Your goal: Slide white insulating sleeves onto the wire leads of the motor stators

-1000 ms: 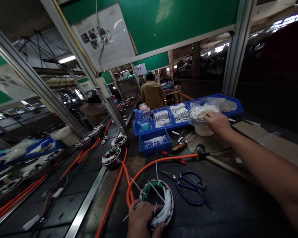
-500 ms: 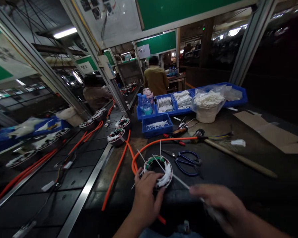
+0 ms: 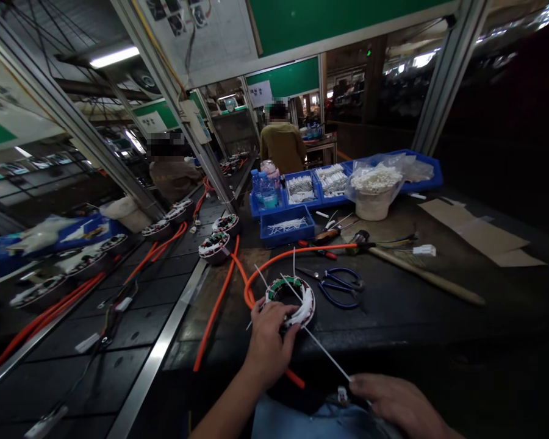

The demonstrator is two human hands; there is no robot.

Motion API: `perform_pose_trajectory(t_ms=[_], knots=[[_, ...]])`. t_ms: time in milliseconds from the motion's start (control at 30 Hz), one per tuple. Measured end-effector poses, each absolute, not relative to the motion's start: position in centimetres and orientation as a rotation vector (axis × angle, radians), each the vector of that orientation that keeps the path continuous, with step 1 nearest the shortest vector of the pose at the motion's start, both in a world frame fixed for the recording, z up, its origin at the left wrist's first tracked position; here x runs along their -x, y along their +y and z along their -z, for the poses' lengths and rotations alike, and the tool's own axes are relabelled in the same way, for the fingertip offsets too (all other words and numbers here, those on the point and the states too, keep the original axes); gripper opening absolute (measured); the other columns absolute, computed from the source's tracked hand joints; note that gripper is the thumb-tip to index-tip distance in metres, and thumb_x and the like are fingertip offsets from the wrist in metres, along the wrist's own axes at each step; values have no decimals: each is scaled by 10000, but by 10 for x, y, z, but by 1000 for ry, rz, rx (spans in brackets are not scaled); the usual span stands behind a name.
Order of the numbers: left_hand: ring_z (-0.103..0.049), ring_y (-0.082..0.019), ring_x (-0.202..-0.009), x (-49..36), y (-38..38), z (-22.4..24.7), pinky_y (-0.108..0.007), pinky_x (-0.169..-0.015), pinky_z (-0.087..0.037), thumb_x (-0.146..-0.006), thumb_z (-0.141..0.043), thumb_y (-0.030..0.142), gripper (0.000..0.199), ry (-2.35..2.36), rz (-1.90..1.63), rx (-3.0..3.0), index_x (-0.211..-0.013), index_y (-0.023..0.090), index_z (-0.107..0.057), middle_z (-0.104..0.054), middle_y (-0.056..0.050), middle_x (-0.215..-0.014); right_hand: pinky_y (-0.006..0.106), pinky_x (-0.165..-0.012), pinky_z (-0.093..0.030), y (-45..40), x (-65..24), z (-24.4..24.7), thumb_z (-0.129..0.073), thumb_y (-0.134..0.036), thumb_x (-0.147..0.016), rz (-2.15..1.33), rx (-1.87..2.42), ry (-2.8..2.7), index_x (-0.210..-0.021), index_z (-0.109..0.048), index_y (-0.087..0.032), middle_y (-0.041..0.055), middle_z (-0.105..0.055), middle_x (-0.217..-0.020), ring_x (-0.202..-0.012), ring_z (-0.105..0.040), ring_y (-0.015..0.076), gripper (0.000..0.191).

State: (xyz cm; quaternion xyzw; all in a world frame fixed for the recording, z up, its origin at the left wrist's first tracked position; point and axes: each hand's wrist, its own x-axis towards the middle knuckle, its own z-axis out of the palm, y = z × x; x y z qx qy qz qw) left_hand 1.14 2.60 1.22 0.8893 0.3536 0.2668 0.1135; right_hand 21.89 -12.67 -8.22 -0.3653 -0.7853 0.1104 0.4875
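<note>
A ring-shaped motor stator [image 3: 306, 305] with white-wrapped windings lies near the front edge of the bench. My left hand [image 3: 271, 338] is closed on its near left side, the thumb at the front rim and the fingers over the top. From the rim a white cable tie [image 3: 327, 353] runs taut down to the right. Its far end is pinched in my right hand [image 3: 391, 399], low in front of the bench. Several other thin white ties stick up from the stator. Just right of it lie blue-handled scissors [image 3: 317, 275].
Orange sleeving [image 3: 217, 311] loops behind the stator. A small blue bin [image 3: 287, 238] holds white ties, with larger blue trays [image 3: 318, 204] behind. A wooden stick [image 3: 430, 277] and cardboard [image 3: 478, 231] lie right. Left runs a conveyor [image 3: 135, 360] carrying stators. Two people sit further back.
My right hand has drawn downward, and the cable tie now stretches longer and steeper from the rim. My left hand stays on the stator. The camera view has shifted slightly.
</note>
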Motion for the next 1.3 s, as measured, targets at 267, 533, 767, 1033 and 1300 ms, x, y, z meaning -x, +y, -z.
perform_pose_trajectory(t_ms=[267,533,767,1033,1300], knots=[[-551,-230,-1006,-14,23,-11,-529,-1008,-243,-766,-519,160,450,1071,-769,-2618,-1211,169,-450,-634,-87,-1036,331,-863,-489,-94,-195,54,-417,-113,-837,-238,955,-1961,-1214,-410,-300,67,-600,-1174,-1078,-556,183,421],[-593,-205,-921,-16,23,-13,-486,-953,-297,-777,-552,171,203,1009,-898,-2550,-923,264,-658,-692,-24,-950,285,-712,-487,-30,-172,25,-548,-211,-760,-834,1216,-1435,-812,-554,-195,13,-649,-795,-761,-611,165,55],[-592,-195,-902,-16,22,-13,-464,-949,-286,-778,-550,160,208,990,-940,-2531,-930,260,-653,-696,-15,-928,300,-772,-477,-38,-179,28,-609,-236,-731,-1076,1090,-1276,-832,-510,-200,16,-632,-848,-831,-608,165,145],[-589,-198,-904,-15,24,-12,-470,-948,-287,-783,-544,170,215,963,-929,-2547,-949,257,-649,-693,-20,-930,243,-622,-424,-16,-175,26,-622,-231,-688,-982,1232,-1273,-721,-491,-196,-35,-543,-686,-664,-524,128,140],[-593,-191,-903,-14,24,-11,-456,-951,-291,-777,-553,162,218,961,-932,-2572,-950,256,-645,-693,-12,-923,267,-696,-443,-30,-177,27,-635,-243,-685,-1132,1090,-1206,-778,-500,-195,-8,-568,-774,-740,-550,145,171]])
